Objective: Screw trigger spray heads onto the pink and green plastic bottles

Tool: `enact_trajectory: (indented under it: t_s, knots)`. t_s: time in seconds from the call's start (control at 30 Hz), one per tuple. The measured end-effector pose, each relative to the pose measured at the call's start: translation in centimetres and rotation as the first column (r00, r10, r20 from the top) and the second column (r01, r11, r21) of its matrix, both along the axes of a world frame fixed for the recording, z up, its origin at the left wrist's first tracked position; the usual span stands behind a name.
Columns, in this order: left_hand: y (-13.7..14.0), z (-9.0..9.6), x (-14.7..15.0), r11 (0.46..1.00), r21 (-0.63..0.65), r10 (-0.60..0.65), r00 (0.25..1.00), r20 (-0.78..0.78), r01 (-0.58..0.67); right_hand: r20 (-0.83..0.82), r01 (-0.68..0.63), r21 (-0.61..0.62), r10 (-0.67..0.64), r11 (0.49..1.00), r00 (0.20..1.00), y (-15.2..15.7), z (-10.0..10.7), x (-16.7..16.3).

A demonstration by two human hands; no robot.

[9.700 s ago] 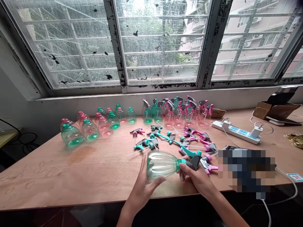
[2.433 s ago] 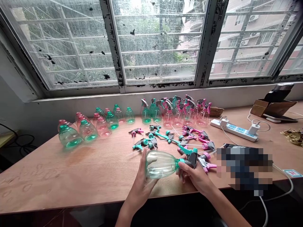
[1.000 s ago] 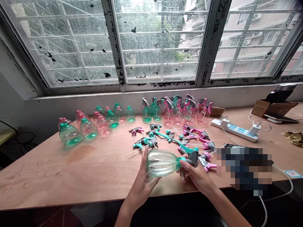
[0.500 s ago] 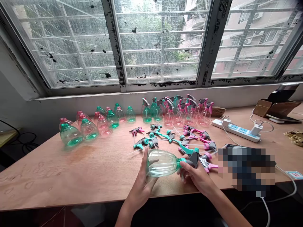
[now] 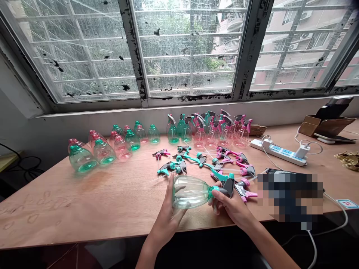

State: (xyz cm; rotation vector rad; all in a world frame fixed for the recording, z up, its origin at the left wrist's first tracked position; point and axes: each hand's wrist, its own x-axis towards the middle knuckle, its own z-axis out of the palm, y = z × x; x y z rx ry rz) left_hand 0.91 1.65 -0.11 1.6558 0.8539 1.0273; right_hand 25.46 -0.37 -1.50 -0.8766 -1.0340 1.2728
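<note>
A clear green spray bottle (image 5: 191,192) lies on its side in the air above the table's front edge, its neck pointing right. My left hand (image 5: 169,211) is wrapped around the bottle's base. At the neck, my right hand (image 5: 230,205) grips the teal collar of the trigger sprayer (image 5: 228,186), whose grey head sits on the bottle mouth. Some of the right fingers are hidden behind the neck. Just beyond the bottle lie loose teal and grey trigger sprayers (image 5: 200,160) and pink ones (image 5: 246,170) with thin tubes.
Green and pink bottles without sprayers (image 5: 108,153) stand at the back left. Bottles fitted with sprayers (image 5: 213,136) stand along the wall. To the right are a white power strip (image 5: 279,151), a cardboard box (image 5: 327,127) and a blurred dark object (image 5: 293,198) with a cable.
The view has shifted very slightly. Both hands keep the same hold on the bottle and sprayer; nothing has been let go or taken up.
</note>
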Motion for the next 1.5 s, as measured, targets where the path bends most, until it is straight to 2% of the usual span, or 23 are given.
enact_trajectory:
  t_s: [0.2,0.43,0.67,0.83,0.97,1.07,1.13,1.17,1.23,1.27,1.33,1.4,1.43,1.5]
  knots:
    - [-0.4,0.7,0.1,0.993,-0.111,-0.034,0.997,0.063,0.041,-0.004,-0.010,-0.003,0.010,1.000,1.000,0.1,0.0,0.0]
    - [0.0,-0.1,0.0,1.000,0.004,0.002,1.000,-0.016,-0.002,-0.014,0.009,0.014,-0.009,1.000,1.000,0.2,0.0,0.0]
    - [0.0,0.3,0.0,0.997,-0.078,-0.027,0.999,0.030,0.029,-0.009,-0.004,0.005,0.004,1.000,1.000,0.1,0.1,0.0]
    - [0.2,-0.1,0.1,0.998,0.065,0.008,1.000,-0.029,-0.006,-0.041,0.011,0.007,-0.011,1.000,0.999,0.2,0.1,0.0]
    - [0.0,-0.1,0.0,0.999,0.054,0.006,1.000,-0.028,-0.005,-0.054,-0.014,-0.016,0.014,1.000,0.998,0.2,0.0,-0.1]
    - [-0.1,0.3,-0.1,1.000,0.028,-0.015,0.999,0.041,0.014,-0.062,-0.052,-0.039,0.050,0.998,0.997,0.1,0.0,0.0]
    - [-0.2,0.6,-0.2,0.997,0.072,-0.029,0.999,0.029,0.027,-0.084,-0.067,-0.063,0.062,0.996,0.995,0.0,0.2,0.0]
    - [-0.2,0.7,-0.3,0.991,0.132,-0.025,1.000,-0.014,0.027,-0.098,-0.069,-0.076,0.062,0.995,0.993,0.0,0.3,0.1]
    - [-0.4,0.9,-0.4,0.945,0.326,0.013,0.992,-0.128,0.030,-0.127,-0.081,-0.106,0.067,0.991,0.990,-0.2,0.5,0.3]
    - [-0.5,1.0,-0.4,0.898,0.438,0.045,0.983,-0.176,0.038,-0.146,-0.098,-0.131,0.078,0.987,0.986,-0.3,0.6,0.4]
    - [-0.9,1.3,-0.4,0.769,0.637,0.113,0.968,-0.223,0.057,-0.188,-0.142,-0.183,0.107,0.973,0.976,-0.5,0.8,0.5]
    - [-1.4,1.7,-0.4,0.669,0.739,0.164,0.955,-0.248,0.077,-0.228,-0.173,-0.219,0.122,0.960,0.966,-0.7,0.8,0.5]
    - [-1.7,1.9,-0.4,0.654,0.752,0.175,0.952,-0.252,0.079,-0.238,-0.169,-0.215,0.116,0.962,0.964,-0.9,0.7,0.5]
    - [-2.1,2.3,-0.6,0.698,0.713,0.166,0.952,-0.256,0.071,-0.215,-0.114,-0.131,0.084,0.985,0.973,-1.3,0.7,0.4]
